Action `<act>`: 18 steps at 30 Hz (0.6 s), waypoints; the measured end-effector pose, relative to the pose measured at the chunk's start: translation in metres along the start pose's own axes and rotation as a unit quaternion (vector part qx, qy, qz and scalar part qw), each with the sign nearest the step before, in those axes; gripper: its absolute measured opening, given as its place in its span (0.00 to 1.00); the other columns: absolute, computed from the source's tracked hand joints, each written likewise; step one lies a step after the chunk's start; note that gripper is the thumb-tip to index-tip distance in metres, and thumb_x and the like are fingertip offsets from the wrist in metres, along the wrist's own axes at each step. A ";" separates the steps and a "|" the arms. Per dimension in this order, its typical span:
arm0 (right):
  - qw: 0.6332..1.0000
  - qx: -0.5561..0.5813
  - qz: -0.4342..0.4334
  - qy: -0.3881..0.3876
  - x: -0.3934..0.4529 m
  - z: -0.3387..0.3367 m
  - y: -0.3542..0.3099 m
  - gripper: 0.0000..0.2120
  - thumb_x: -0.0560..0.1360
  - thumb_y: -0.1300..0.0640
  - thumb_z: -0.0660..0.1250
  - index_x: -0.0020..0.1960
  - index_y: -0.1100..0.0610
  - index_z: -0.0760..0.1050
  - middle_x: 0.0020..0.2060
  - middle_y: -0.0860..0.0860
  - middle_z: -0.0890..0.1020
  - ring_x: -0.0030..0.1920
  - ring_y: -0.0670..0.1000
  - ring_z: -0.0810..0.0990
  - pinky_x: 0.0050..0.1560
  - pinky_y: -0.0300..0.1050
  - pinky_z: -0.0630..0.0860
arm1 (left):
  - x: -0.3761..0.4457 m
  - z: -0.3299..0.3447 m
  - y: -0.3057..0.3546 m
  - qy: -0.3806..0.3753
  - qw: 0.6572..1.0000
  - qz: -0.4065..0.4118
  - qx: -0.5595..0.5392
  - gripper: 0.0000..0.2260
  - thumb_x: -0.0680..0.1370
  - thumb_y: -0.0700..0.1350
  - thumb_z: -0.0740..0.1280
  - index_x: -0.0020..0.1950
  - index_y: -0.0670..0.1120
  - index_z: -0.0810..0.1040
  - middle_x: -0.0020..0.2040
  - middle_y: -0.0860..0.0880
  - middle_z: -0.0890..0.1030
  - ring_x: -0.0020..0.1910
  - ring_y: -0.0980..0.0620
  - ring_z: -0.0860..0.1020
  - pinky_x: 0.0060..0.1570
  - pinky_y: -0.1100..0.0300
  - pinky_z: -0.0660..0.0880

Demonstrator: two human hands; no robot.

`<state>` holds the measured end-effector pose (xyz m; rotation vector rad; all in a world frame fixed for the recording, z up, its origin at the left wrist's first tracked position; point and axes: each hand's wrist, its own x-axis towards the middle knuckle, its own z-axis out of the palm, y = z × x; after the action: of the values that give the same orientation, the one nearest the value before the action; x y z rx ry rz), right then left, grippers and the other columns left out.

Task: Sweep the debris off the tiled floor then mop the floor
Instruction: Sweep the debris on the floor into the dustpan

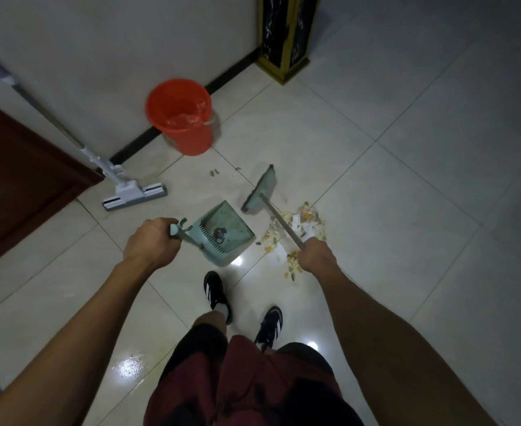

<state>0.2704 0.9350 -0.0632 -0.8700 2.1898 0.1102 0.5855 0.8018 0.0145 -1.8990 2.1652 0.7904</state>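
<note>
My left hand grips the handle of a pale green dustpan, which rests on the tiled floor with a little dirt inside. My right hand holds the metal handle of a green broom; its head sits on the floor just beyond the pan. A pile of yellowish scraps and white paper bits lies to the right of the pan, under the broom handle. A few crumbs lie farther off, near the bucket.
An orange bucket with a plastic liner stands by the wall. A white sponge mop leans against the wall at left, beside a dark red door. A black and gold stand is at the back. My feet stand close behind the pan.
</note>
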 end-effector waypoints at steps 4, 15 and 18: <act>0.998 0.048 -0.021 -0.018 0.029 0.001 -0.051 0.12 0.78 0.58 0.62 0.58 0.61 0.76 0.52 0.59 0.81 0.50 0.59 0.82 0.48 0.50 0.82 | 0.031 -0.019 -0.023 0.000 1.000 -0.014 -0.021 0.04 0.76 0.44 0.68 0.44 0.53 0.81 0.41 0.48 0.82 0.42 0.42 0.80 0.43 0.50 0.79; 0.994 0.086 -0.042 -0.057 0.108 0.022 -0.249 0.13 0.78 0.61 0.60 0.56 0.65 0.79 0.46 0.58 0.82 0.37 0.53 0.81 0.30 0.40 0.75 | 0.154 -0.089 -0.109 -0.027 0.995 -0.076 -0.053 0.06 0.76 0.42 0.68 0.47 0.52 0.82 0.42 0.47 0.82 0.43 0.42 0.80 0.43 0.53 0.78; 0.990 0.123 -0.024 -0.066 0.129 0.026 -0.292 0.14 0.74 0.61 0.60 0.54 0.64 0.79 0.42 0.58 0.82 0.29 0.52 0.78 0.23 0.36 0.69 | 0.179 -0.099 -0.122 -0.038 0.995 -0.078 -0.049 0.07 0.76 0.42 0.67 0.48 0.53 0.82 0.42 0.47 0.82 0.43 0.42 0.80 0.42 0.54 0.76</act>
<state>0.4062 0.6495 -0.1156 -0.7527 2.0061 -0.1211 0.6916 0.5910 -0.0160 -2.0199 1.9401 0.9377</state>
